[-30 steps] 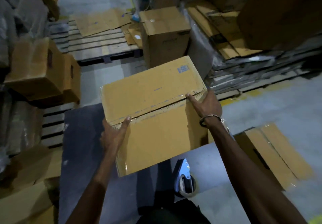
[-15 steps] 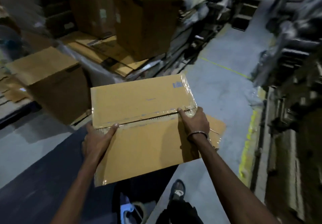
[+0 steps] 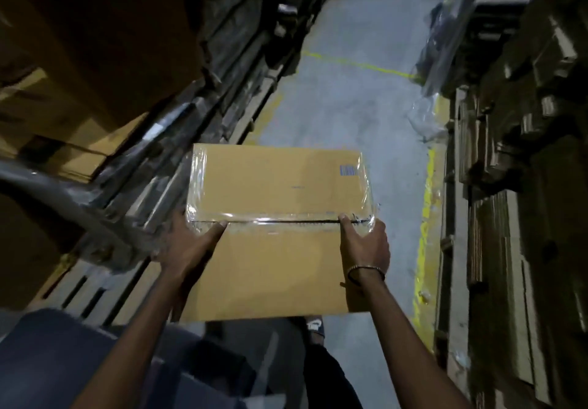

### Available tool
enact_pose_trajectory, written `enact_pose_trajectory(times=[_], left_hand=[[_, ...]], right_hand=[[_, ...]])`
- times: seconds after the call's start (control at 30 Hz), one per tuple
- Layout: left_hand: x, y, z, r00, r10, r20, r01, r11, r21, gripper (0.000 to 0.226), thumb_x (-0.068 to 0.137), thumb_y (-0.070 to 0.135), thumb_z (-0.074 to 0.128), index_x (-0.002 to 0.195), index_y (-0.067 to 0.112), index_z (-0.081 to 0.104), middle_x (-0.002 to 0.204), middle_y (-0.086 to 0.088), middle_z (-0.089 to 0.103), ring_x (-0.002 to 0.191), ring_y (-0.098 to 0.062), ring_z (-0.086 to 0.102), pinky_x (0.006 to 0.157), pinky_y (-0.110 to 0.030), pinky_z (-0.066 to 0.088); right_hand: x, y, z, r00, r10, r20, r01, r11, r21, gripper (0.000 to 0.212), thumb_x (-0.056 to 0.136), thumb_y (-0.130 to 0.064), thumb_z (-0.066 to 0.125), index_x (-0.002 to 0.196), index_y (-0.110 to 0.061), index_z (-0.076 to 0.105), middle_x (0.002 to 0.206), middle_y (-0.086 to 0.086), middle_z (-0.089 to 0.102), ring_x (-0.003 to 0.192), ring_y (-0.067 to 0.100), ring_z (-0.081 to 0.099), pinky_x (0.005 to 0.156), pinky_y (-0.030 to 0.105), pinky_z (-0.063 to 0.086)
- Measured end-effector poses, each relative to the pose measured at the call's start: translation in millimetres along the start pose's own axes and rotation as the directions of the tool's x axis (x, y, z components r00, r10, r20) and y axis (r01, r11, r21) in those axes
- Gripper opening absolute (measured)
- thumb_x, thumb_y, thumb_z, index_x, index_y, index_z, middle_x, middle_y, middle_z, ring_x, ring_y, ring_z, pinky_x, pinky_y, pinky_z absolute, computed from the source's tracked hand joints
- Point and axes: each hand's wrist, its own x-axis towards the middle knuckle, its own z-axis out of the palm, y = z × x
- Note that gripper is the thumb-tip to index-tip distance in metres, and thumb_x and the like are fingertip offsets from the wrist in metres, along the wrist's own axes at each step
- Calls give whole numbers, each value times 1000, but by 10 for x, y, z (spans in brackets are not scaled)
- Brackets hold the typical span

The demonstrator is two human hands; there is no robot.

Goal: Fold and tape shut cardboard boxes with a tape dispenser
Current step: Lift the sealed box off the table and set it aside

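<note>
Cardboard stacks (image 3: 521, 205) and pallets (image 3: 222, 68) flank the carried box (image 3: 276, 185).

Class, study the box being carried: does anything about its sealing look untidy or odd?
Yes. The clear tape wrinkles and bunches at the seam's right end of the box, beside the right hand; elsewhere it lies flat.

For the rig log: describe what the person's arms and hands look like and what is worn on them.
Both forearms are bare, with no sleeves or gloves in view. The right hand has a thin metal bangle and a dark band at the wrist. The left hand wears nothing visible.
</note>
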Motion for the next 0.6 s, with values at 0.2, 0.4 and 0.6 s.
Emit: enact_pose_trajectory(times=[0.2,0.4,0.6], left_hand=[[1457,184,1386,963,-106,246,95,994,55,92,71,60,92,139,18,46,121,0,70,106,-24,69,97,-49,57],[2910,-601,3043,896,-198,397,137,975,177,79,54,42,96,124,25,64,112,5,76,101,-21,74,85,-49,64],[3561,-972,4264,879,-206,429,97,960,263,86,54,40,93,132,31,58,120,-1,73,107,-25,71,91,-51,62]], right_hand=[[1725,206,390,983,121,141,-129,991,42,83,73,-78,63,140,-30,50,134,2,65,120,32,61,102,46,51],[3115,865,1032,932,225,283,-275,949,153,64,85,-36,80,141,-24,51,121,-4,66,102,15,65,75,18,47],[4097,1927,1737,877,310,367,-353,934,56,102,62,-53,85,148,-25,39,138,1,60,125,25,58,104,43,50]])
